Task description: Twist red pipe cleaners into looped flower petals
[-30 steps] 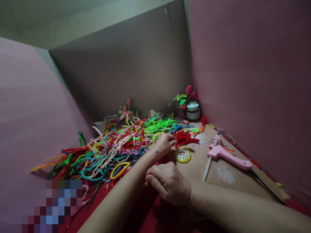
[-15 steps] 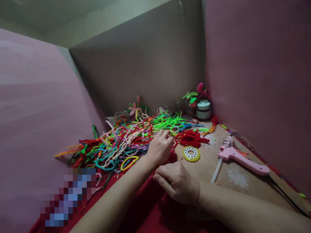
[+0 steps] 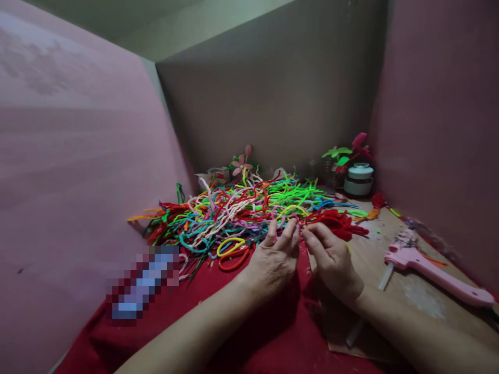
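Note:
My left hand (image 3: pixel 273 262) and my right hand (image 3: pixel 332 258) meet fingertip to fingertip at the near edge of a big pile of colourful pipe cleaners (image 3: pixel 241 210). Both hands are pinched closed. What sits between the fingers is too small to make out. A bunch of red pipe cleaners (image 3: pixel 338 223) lies just beyond my right hand. Scissors with yellow and orange handles (image 3: pixel 232 252) rest to the left of my left hand.
A pink glue gun (image 3: pixel 432 270) lies on the wooden board (image 3: pixel 393 244) at the right. A white jar (image 3: pixel 358 179) and pipe-cleaner flowers (image 3: pixel 343 151) stand in the back corner. Red cloth (image 3: pixel 253 327) covers the near surface. Pink walls close in left and right.
My right hand has moved up from near my left wrist to meet my left hand's fingertips, hiding the yellow tape roll. The camera has turned to the left.

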Demonstrator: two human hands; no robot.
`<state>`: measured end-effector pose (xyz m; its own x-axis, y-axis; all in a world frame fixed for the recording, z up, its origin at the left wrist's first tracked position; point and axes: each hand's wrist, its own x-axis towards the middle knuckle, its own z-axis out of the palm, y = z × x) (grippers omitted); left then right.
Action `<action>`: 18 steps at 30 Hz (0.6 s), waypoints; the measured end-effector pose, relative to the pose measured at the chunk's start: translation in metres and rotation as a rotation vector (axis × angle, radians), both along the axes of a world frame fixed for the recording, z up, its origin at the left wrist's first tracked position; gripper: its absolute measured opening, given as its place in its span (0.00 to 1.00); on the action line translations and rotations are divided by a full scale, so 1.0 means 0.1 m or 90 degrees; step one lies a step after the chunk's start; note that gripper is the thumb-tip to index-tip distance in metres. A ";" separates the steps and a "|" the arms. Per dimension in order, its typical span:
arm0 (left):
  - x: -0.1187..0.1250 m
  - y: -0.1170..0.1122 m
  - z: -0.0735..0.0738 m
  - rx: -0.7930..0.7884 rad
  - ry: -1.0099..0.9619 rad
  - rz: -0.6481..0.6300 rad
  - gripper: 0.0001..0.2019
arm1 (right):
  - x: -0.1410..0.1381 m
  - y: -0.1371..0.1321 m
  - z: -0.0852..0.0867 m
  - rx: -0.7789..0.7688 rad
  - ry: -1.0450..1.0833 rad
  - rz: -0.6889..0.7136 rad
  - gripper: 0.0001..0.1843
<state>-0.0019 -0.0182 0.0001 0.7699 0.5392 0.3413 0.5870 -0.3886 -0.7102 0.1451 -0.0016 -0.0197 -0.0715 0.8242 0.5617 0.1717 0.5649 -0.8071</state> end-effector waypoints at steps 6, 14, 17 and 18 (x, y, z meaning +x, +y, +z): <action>0.00 -0.08 -0.05 0.053 0.015 -0.011 0.22 | 0.00 0.07 0.02 -0.042 0.098 0.092 0.10; 0.06 -0.09 -0.22 0.071 0.063 0.060 0.24 | -0.03 -0.01 0.01 -0.151 0.144 0.179 0.15; 0.11 -0.11 -0.23 0.084 0.107 0.089 0.25 | -0.04 -0.04 0.02 -0.222 0.206 0.210 0.16; 0.12 -0.12 -0.22 0.089 0.122 0.098 0.25 | -0.04 -0.05 0.02 -0.238 0.234 0.216 0.15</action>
<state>0.0101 -0.0299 -0.0221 0.7401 0.6129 0.2768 0.4818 -0.1962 -0.8540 0.1410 -0.0064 -0.0177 -0.2201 0.9354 0.2768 -0.2943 0.2069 -0.9330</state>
